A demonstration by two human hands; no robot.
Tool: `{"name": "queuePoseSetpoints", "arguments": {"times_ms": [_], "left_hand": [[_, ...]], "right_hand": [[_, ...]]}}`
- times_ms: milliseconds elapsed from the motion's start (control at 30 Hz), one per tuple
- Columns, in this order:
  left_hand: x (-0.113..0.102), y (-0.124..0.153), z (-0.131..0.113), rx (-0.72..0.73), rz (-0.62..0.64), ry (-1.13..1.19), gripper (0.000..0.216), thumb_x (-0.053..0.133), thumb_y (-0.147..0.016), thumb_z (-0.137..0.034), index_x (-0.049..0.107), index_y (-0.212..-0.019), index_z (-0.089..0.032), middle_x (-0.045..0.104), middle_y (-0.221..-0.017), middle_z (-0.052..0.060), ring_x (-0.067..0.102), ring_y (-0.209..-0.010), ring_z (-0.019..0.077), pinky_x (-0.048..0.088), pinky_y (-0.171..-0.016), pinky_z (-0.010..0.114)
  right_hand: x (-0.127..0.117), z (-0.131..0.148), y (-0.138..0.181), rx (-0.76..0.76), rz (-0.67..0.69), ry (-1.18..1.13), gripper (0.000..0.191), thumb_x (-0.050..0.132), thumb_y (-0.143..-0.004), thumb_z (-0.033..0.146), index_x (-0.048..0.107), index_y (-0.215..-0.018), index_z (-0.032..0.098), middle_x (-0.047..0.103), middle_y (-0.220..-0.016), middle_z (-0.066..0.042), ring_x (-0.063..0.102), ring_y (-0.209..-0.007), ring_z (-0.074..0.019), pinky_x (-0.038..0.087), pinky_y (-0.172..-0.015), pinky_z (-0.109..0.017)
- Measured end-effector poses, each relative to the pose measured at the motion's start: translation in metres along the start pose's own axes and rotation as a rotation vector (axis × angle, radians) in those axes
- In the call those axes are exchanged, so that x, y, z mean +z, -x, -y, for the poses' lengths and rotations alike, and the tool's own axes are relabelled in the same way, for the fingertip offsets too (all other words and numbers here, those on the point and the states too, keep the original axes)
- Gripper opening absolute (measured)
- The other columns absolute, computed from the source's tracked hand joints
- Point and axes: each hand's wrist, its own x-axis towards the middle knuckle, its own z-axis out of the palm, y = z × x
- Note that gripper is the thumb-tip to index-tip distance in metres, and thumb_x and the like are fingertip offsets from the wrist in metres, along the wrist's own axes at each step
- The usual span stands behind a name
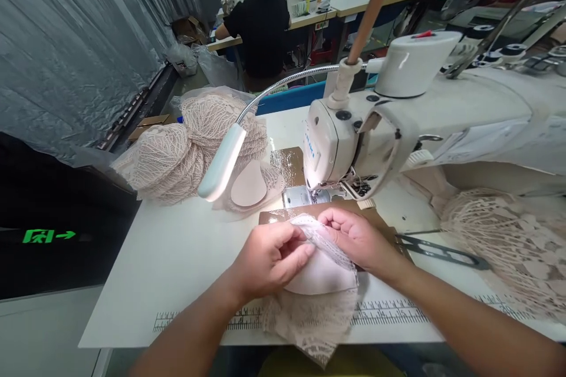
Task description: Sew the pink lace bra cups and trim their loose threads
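Both hands pinch the upper edge of a pale lace bra cup piece (pixel 321 274) in front of the sewing machine. My left hand (pixel 274 256) grips its left side between thumb and fingers. On the right side, my right hand (pixel 349 235) has its fingertips closed on the lace trim. The smooth padded cup faces me, and a lace panel hangs down over the table's front edge. Just beyond the hands is the sewing machine's needle area (pixel 313 193), apart from the fabric.
Stacked lace pieces (pixel 163 156) lie at the back left, with a smooth cup pad (pixel 249 184) beside them. A lamp (pixel 223 162) leans over them. More lace (pixel 508 247) and a grey metal tool (pixel 446 252) lie right. A ruler strip (pixel 389 312) runs along the front. Another person (pixel 260 29) sits ahead.
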Motion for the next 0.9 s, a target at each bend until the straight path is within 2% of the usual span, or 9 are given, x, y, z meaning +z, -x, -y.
{"name": "queuePoseSetpoints", "arguments": {"times_ms": [100,200,333,467,533,600,733,800,900], "left_hand": [[0.015,0.0,0.001,-0.145,0.07,0.177,0.029,0.068,-0.074,-0.041,0.053,-0.083,-0.017,0.051,-0.07,-0.001,0.045,-0.061,0.0097,0.037,-0.053,0.021],[0.026,-0.003,0.007,-0.201,0.04,0.225,0.039,0.074,-0.066,-0.043,0.046,-0.075,-0.018,0.047,-0.068,-0.004,0.042,-0.06,0.0085,0.034,-0.05,0.019],[0.029,-0.008,0.013,-0.266,0.036,0.388,0.033,0.065,-0.076,-0.044,0.045,-0.075,-0.017,0.049,-0.064,-0.003,0.046,-0.057,0.0084,0.036,-0.052,0.02],[0.024,-0.011,0.019,-0.285,0.1,0.608,0.029,0.061,-0.08,-0.041,0.045,-0.077,-0.017,0.05,-0.06,-0.003,0.049,-0.053,0.0092,0.041,-0.052,0.022],[0.021,-0.01,0.019,-0.264,0.073,0.531,0.024,0.06,-0.082,-0.037,0.047,-0.08,-0.017,0.051,-0.063,-0.002,0.048,-0.054,0.0092,0.041,-0.052,0.022],[0.018,-0.009,0.016,-0.211,0.008,0.324,0.016,0.057,-0.082,-0.031,0.049,-0.086,-0.017,0.052,-0.065,-0.002,0.048,-0.056,0.0097,0.039,-0.053,0.022],[0.014,-0.007,0.012,0.004,-0.09,-0.131,0.004,0.052,-0.08,-0.016,0.05,-0.078,-0.019,0.048,-0.066,-0.002,0.042,-0.06,0.0109,0.034,-0.056,0.024],[0.013,-0.007,0.011,0.088,-0.072,-0.184,0.009,0.05,-0.08,-0.013,0.049,-0.072,-0.018,0.046,-0.065,-0.001,0.039,-0.06,0.0114,0.033,-0.057,0.025],[0.011,-0.007,0.011,0.082,-0.008,-0.12,0.019,0.047,-0.086,-0.018,0.048,-0.068,-0.018,0.042,-0.062,-0.001,0.037,-0.058,0.0109,0.03,-0.055,0.025]], "right_hand": [[0.002,-0.001,0.003,-0.055,0.019,0.085,0.014,0.052,-0.085,0.03,0.057,-0.079,0.019,0.06,-0.076,-0.001,0.054,-0.07,-0.0141,0.043,-0.063,-0.026],[0.005,0.001,0.005,-0.066,0.078,0.176,0.014,0.051,-0.085,0.026,0.059,-0.076,0.02,0.061,-0.074,0.0,0.052,-0.065,-0.0129,0.04,-0.058,-0.025],[0.006,0.004,0.004,-0.117,0.073,0.213,0.008,0.054,-0.08,0.019,0.061,-0.076,0.02,0.063,-0.076,0.0,0.055,-0.069,-0.0138,0.04,-0.061,-0.025],[0.004,0.006,0.005,-0.076,0.063,0.254,0.013,0.052,-0.083,0.026,0.064,-0.08,0.02,0.064,-0.076,-0.001,0.055,-0.068,-0.015,0.041,-0.061,-0.026],[0.003,0.006,0.005,-0.049,0.048,0.27,0.015,0.052,-0.083,0.028,0.064,-0.082,0.02,0.065,-0.077,-0.002,0.056,-0.069,-0.0158,0.041,-0.061,-0.027],[0.002,0.006,0.005,-0.045,0.027,0.273,0.015,0.051,-0.084,0.028,0.064,-0.082,0.02,0.065,-0.08,-0.002,0.057,-0.071,-0.0163,0.041,-0.062,-0.027],[0.001,0.002,0.004,-0.137,-0.003,0.231,0.012,0.051,-0.084,0.025,0.061,-0.079,0.02,0.064,-0.084,-0.003,0.057,-0.079,-0.0171,0.043,-0.071,-0.029],[0.0,0.001,0.003,-0.138,0.013,0.184,0.012,0.05,-0.086,0.026,0.06,-0.082,0.02,0.063,-0.083,-0.003,0.057,-0.079,-0.017,0.044,-0.071,-0.029],[0.0,0.0,0.003,-0.052,0.058,0.063,0.016,0.049,-0.088,0.033,0.059,-0.086,0.02,0.061,-0.079,-0.002,0.055,-0.072,-0.0152,0.044,-0.064,-0.027]]}}
